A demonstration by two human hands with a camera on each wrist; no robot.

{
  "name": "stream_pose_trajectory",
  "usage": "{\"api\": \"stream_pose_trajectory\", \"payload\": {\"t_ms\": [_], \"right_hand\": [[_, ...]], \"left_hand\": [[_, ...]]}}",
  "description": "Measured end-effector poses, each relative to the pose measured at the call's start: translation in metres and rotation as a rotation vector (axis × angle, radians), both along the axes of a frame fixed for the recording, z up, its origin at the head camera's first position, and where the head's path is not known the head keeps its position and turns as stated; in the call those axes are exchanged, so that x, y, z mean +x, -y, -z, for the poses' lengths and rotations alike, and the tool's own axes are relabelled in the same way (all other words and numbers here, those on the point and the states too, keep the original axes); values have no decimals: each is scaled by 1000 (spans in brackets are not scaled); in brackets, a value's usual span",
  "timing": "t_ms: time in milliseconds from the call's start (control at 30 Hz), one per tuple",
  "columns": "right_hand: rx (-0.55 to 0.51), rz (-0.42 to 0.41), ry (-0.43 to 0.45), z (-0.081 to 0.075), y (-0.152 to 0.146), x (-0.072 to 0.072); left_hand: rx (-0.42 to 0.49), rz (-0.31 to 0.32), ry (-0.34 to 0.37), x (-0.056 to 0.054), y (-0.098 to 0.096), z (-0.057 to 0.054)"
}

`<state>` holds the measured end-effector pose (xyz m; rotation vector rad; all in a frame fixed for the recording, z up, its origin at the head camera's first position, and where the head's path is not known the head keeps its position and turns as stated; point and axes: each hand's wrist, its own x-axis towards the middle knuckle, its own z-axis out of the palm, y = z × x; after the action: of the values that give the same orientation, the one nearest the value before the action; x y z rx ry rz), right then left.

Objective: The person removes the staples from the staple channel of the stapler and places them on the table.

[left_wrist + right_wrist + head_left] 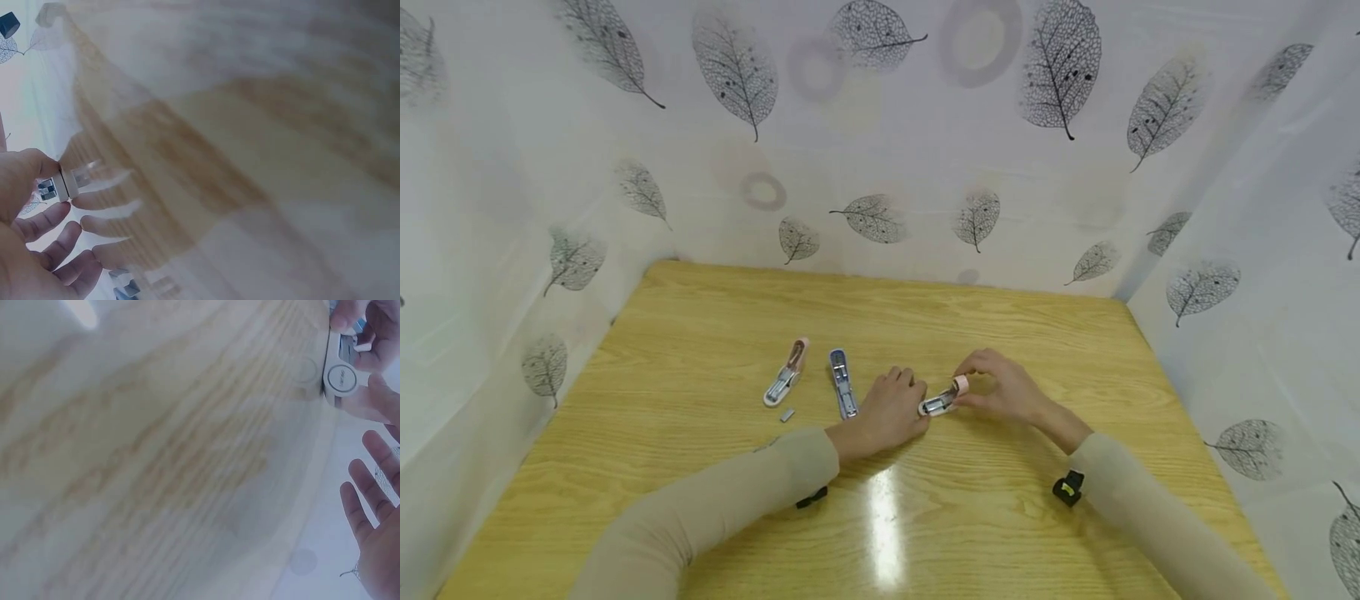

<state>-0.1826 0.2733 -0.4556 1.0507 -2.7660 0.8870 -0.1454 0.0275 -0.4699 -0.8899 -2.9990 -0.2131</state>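
An opened pink-and-white stapler (936, 406) lies low over the table between both hands, its metal staple channel showing. My left hand (887, 410) holds its white base end; in the left wrist view the thumb and index finger pinch the stapler (61, 187), while the other fingers hang loosely curled. With thumb and forefinger, my right hand (1003, 390) pinches the pink cover end. In the right wrist view the stapler's round white hinge cap (342, 378) shows, and the right hand's (381, 544) other fingers extend away from it.
Left of the hands, a blue stapler (842, 383) lies opened on the wooden table (737, 308). Farther left is another opened pink-and-white stapler (786, 373). Beside it sits a small silver block, apparently a staple strip (787, 415). Leaf-printed sheeting (880, 133) surrounds the table's back and sides.
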Motion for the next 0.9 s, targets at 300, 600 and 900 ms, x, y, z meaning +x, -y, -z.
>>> {"api": "stream_pose_trajectory", "payload": {"t_ms": [300, 600, 900], "right_hand": [[4, 26, -52, -1, -13, -4], [33, 59, -45, 3, -18, -5], [18, 54, -63, 5, -17, -7]], "left_hand": [[20, -11, 23, 5, 0, -1], [41, -22, 15, 8, 0, 0], [56, -29, 33, 10, 1, -1]]}}
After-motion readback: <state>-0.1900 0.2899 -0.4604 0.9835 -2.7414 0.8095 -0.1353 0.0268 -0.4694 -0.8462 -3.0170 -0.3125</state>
